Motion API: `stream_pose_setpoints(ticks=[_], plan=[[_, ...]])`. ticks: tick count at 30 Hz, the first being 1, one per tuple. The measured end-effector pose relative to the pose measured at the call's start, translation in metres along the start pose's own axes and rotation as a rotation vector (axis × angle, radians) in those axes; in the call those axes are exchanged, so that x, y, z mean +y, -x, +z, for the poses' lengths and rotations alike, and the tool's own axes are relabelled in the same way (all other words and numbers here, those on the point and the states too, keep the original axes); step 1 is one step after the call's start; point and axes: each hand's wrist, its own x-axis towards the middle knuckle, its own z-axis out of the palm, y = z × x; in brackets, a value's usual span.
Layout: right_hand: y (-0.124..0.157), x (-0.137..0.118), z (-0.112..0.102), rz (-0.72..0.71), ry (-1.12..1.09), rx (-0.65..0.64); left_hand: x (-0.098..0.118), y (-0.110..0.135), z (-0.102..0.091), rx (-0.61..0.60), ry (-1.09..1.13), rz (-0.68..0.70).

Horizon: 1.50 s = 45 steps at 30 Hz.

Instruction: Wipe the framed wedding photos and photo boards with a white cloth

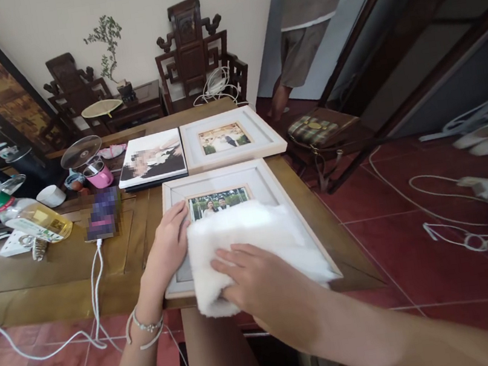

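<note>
Right hand (262,287) palm-down, left hand (168,237) apart.

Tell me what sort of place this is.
Most likely a home's sitting or dining room: carved dark wood chairs against a plain wall, a potted bonsai-like plant on a side table, and framed photos on the wooden table.

A potted plant (107,39) stands between two carved wooden chairs (187,32).

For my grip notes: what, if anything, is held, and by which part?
The right hand is on the white cloth, at its near-left part; whether gripping can't be told. The left hand rests on the picture frame, left side.
</note>
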Motion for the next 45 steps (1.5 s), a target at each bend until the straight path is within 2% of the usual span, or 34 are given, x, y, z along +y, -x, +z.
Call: stream_pose_setpoints(ticks=[2,5,9,12,15,18,22,26,30,34,41,45], plan=[[-0.006,-0.002,0.003,-0.025,-0.002,0.007,0.001,0.000,-0.002,-0.022,0.019,0.000],[0.002,0.003,0.007,-0.007,-0.010,0.070,0.002,0.000,-0.003,-0.035,0.028,-0.009],[0.008,0.023,0.009,0.097,-0.020,0.046,0.002,0.001,0.000,-0.024,0.026,-0.046],[-0.010,0.042,0.010,0.208,0.064,-0.044,0.004,0.003,0.000,0.000,0.073,-0.070],[-0.038,0.052,0.012,0.246,0.167,-0.057,0.008,0.004,-0.003,0.041,0.151,-0.090],[-0.056,0.045,0.012,0.210,0.176,-0.060,0.013,0.004,-0.008,0.120,0.256,-0.159],[-0.052,0.019,0.007,0.147,0.064,-0.114,0.015,0.004,-0.009,0.188,0.394,-0.240],[-0.041,-0.004,0.009,0.020,0.000,-0.041,0.015,0.003,-0.010,0.180,0.401,-0.242],[-0.041,-0.006,0.011,0.043,0.011,0.002,0.015,0.002,-0.013,0.126,0.303,-0.214],[-0.050,0.013,0.007,0.060,0.049,-0.032,0.012,0.003,-0.013,0.091,0.238,-0.168],[-0.087,0.073,0.014,0.179,0.116,-0.103,0.006,0.002,-0.006,0.065,0.138,-0.103],[-0.083,0.068,0.013,0.120,0.109,-0.112,0.006,0.001,-0.004,0.070,0.096,-0.071]])
